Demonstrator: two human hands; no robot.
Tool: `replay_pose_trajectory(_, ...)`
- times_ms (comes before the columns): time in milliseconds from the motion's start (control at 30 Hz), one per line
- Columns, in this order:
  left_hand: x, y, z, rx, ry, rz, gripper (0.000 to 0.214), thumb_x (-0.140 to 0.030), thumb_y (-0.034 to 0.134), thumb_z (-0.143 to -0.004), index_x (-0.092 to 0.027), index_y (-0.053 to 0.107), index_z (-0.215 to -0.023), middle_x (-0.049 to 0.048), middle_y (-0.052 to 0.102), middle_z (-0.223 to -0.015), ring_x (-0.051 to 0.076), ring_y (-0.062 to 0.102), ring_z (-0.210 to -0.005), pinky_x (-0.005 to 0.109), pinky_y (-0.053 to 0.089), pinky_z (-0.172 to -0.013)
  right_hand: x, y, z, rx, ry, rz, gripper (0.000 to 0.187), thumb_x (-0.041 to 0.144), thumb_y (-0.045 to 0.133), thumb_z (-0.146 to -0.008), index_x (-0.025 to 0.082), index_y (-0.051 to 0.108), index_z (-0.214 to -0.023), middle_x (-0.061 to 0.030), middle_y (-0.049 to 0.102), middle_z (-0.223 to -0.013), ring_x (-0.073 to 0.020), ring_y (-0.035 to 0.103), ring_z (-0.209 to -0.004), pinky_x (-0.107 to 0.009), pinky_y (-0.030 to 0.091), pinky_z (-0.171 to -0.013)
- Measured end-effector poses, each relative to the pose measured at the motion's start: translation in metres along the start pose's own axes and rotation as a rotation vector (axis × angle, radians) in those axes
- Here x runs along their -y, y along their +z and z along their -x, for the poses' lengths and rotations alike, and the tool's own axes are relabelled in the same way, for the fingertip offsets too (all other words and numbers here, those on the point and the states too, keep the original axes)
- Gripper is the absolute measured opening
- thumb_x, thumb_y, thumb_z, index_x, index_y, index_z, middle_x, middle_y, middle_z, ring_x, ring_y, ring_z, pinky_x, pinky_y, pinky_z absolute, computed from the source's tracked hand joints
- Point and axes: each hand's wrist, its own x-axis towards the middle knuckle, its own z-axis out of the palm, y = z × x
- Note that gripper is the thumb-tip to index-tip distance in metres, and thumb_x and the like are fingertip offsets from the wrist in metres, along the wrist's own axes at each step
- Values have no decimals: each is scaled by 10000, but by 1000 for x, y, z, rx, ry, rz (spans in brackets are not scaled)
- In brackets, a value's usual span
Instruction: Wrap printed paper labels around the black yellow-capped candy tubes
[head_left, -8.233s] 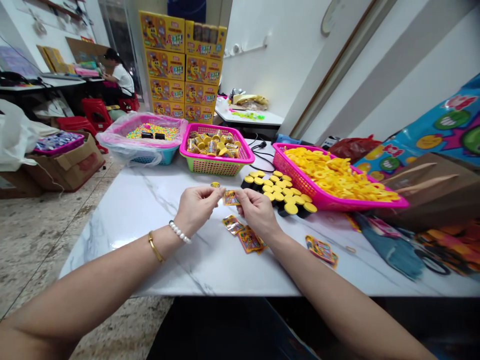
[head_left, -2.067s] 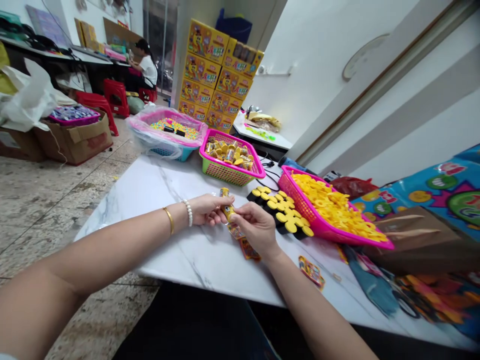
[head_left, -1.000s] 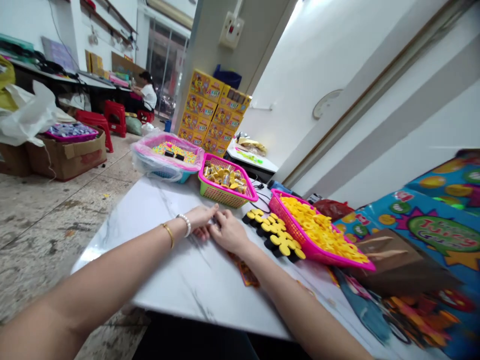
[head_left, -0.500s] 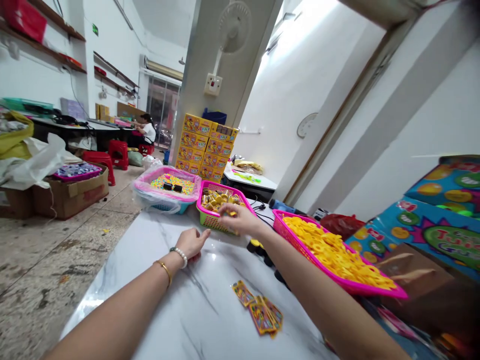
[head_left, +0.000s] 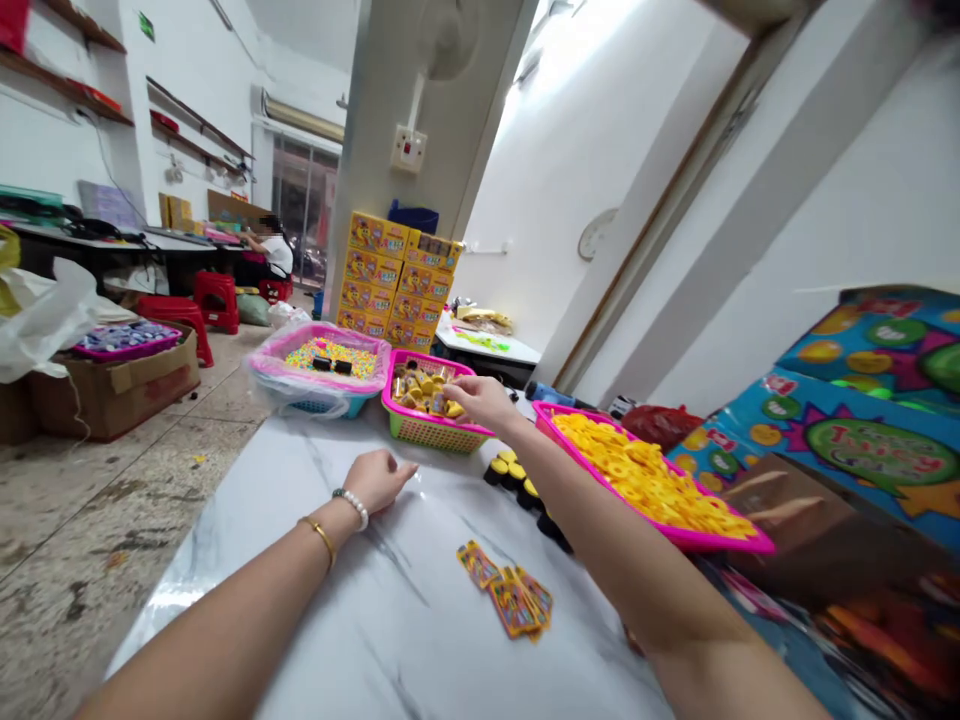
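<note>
My left hand (head_left: 376, 480), with a bead bracelet and a gold bangle at the wrist, rests on the marbled white table (head_left: 352, 620). Its thumb sticks out to the right, the other fingers bend loosely under, and I see nothing in it. Over the right end of a pink and green basket (head_left: 439, 430) is my right hand (head_left: 484, 402). Its fingertips pinch together at a small yellow piece, its kind unclear. Small clear and yellow pieces (head_left: 424, 388) fill the basket. Below the right forearm stand several black tubs with yellow tops (head_left: 506, 468); printed cards (head_left: 514, 600) lie fanned out nearer me.
A plastic-lined basket (head_left: 262, 365) of colourful beads, with black pieces on top, stands at the left. To the right is a pink basket (head_left: 761, 542) of yellow rings. Stacked yellow boxes (head_left: 375, 270) stand behind. A person (head_left: 277, 255) sits far back.
My right hand has gone from above the basket's front rim to its right end, fingertips closer to the pieces. The left hand keeps its place on the table. The whole view has shifted slightly.
</note>
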Motion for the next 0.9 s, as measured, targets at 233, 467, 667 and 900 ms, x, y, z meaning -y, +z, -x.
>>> replay_pose_trajectory(233, -11, 20, 16, 72, 293, -265, 389, -518, 542, -844, -192, 747, -897, 96, 747, -878, 239, 670, -853, 290, 422, -665, -55, -48, 146, -443, -542, 459, 161, 323, 627, -863, 224, 746, -820, -82, 742, -1048, -260, 653, -1069, -461, 481, -1009)
replay_pose_trajectory(467, -19, 24, 27, 123, 306, -348, 398, -533, 515, -844, -224, 723, -985, 63, 740, -866, 233, 659, -828, 287, 398, -633, -112, -64, 168, -173, -26, 925, 240, 375, 600, -889, 177, 727, -935, -113, 720, -971, -265, 659, -919, -382, 507, -831)
replay_pose_trajectory(667, -15, 23, 23, 136, 320, -322, 359, -505, 547, -843, -222, 724, -974, 57, 724, -816, 218, 644, -789, 274, 385, -635, -127, -51, 168, -164, 146, 973, 300, 384, 643, -832, 214, 647, -1079, -127, 572, -1238, -251, 644, -911, -346, 502, -706)
replay_pose_trajectory(900, -25, 33, 35, 121, 422, -155, 280, -414, 592, -855, -185, 733, -935, 42, 691, -745, 178, 610, -724, 268, 412, -680, -105, -53, 172, -363, -80, 542, 253, 271, 681, -686, 219, 549, -896, -38, 623, -834, -221, 600, -756, -336, 482, -697)
